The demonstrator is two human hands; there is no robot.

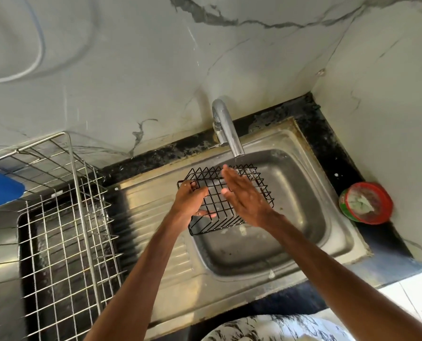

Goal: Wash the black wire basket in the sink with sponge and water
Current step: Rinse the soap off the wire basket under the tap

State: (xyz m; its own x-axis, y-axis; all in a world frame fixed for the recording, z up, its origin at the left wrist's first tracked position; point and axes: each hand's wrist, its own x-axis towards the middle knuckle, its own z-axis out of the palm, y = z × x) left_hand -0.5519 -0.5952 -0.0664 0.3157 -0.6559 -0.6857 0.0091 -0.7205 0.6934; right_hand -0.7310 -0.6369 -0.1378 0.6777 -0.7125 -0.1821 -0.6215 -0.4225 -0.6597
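Over the sink [303,242] basin, under the faucet [226,126] spout, the black wire basket [212,200] is held tilted. Left hand [190,200] grips its left rim (fingers curled through the wires). Right hand [244,193] lies flat on the mesh, fingers straight.

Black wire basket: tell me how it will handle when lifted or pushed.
Probably stiff: the black wire basket shows a straight, unbent grid though the left hand grips only one edge. Likely light for its size, being thin open wire, with the right hand merely lying flat on it. Possibly slippery when wet: it sits under the tap.
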